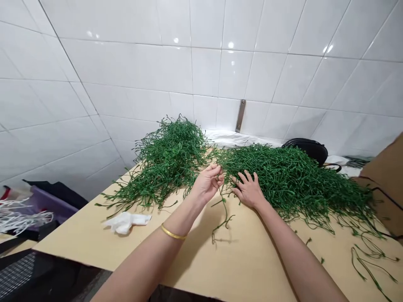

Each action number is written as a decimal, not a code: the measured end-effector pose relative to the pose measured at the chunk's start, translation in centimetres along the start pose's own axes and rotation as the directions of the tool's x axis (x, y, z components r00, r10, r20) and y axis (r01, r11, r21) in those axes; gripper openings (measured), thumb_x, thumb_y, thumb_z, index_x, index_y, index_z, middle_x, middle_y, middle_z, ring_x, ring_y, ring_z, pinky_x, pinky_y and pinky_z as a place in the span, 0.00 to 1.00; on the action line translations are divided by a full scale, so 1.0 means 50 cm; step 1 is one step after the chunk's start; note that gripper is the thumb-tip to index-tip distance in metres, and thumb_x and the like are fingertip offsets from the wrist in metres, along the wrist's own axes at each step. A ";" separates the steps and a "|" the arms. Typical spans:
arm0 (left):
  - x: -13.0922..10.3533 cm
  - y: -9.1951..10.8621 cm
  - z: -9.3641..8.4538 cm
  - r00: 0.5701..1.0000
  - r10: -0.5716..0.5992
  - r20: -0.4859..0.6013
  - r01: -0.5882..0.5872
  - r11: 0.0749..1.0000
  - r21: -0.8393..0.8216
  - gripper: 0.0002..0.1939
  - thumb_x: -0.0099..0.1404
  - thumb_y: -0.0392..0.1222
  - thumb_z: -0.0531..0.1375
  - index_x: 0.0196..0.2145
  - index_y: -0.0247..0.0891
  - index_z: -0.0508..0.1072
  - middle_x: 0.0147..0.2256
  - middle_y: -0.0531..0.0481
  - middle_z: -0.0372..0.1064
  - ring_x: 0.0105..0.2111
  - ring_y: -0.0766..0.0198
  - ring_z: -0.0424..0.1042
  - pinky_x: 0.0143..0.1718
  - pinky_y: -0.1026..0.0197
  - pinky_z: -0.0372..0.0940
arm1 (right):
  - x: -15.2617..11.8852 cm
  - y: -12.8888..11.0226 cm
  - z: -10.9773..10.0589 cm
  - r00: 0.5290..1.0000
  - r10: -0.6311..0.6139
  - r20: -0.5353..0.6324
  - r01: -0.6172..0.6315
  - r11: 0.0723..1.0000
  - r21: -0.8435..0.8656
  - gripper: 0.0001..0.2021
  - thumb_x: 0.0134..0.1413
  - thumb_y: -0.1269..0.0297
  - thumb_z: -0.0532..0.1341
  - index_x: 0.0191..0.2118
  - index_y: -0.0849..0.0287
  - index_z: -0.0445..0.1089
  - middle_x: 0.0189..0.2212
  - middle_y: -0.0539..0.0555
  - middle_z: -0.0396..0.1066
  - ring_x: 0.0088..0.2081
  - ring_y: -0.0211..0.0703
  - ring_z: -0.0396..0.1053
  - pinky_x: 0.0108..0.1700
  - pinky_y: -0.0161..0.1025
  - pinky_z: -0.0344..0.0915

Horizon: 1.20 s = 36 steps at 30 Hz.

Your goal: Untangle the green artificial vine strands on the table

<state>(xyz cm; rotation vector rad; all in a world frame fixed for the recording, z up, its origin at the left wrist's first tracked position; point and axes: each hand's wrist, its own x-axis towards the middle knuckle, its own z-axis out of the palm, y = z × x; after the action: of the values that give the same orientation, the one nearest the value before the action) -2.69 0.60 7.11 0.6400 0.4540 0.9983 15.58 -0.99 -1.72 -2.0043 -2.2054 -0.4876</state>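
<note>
My left hand, with a gold bangle at the wrist, is closed in a pinch on a thin green stem that dangles over the board and ends in small branches. Close by on the right, my right hand rests with its fingers spread at the near edge of a large heap of green stems. Behind and left of my left hand stands another pile of green stems. Both heaps lie on a tan board.
A crumpled white tissue lies on the board's left part. Loose green stems are at the right. A black pouch and a cardboard box stand back right. White strands and a purple item are far left.
</note>
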 end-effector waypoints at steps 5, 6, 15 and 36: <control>0.028 -0.058 -0.001 0.999 -0.053 0.013 0.053 0.998 0.039 0.12 0.48 0.30 0.62 0.26 0.36 0.60 0.19 0.57 0.58 0.15 0.75 0.58 0.15 0.74 0.49 | -0.003 -0.023 -0.021 0.998 0.016 0.058 -0.018 0.999 0.037 0.25 0.57 0.49 0.44 0.57 0.50 0.57 0.58 0.57 0.55 0.59 0.59 0.45 0.56 0.61 0.36; 0.031 -0.066 -0.006 0.998 -0.056 0.014 0.056 0.997 0.045 0.12 0.47 0.31 0.62 0.26 0.36 0.60 0.18 0.57 0.57 0.15 0.75 0.57 0.14 0.74 0.48 | -0.007 -0.029 -0.028 0.997 0.007 0.078 -0.011 0.999 0.050 0.25 0.56 0.49 0.46 0.56 0.51 0.58 0.58 0.58 0.55 0.59 0.59 0.45 0.56 0.60 0.36; 0.052 -0.073 -0.032 0.999 -0.034 0.036 0.030 0.993 0.117 0.10 0.49 0.32 0.60 0.27 0.36 0.60 0.18 0.56 0.62 0.15 0.73 0.62 0.16 0.72 0.53 | -0.041 -0.025 -0.099 0.990 -0.131 -0.047 0.138 0.964 0.226 0.17 0.53 0.56 0.53 0.44 0.57 0.69 0.52 0.62 0.60 0.53 0.55 0.56 0.53 0.54 0.51; 0.038 -0.143 -0.049 0.950 -0.216 0.227 0.194 0.974 0.116 0.11 0.54 0.43 0.60 0.22 0.33 0.64 0.18 0.53 0.62 0.15 0.74 0.59 0.15 0.70 0.49 | -0.068 -0.071 -0.074 0.862 0.443 0.246 -0.139 -0.260 0.956 0.13 0.40 0.58 0.65 0.30 0.61 0.67 0.21 0.47 0.67 0.23 0.33 0.63 0.27 0.33 0.60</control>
<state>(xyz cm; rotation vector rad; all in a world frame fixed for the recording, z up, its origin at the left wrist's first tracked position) 1.15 0.19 0.38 0.7701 0.3470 0.6954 12.03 -5.61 0.18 -1.1641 -0.8913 0.9140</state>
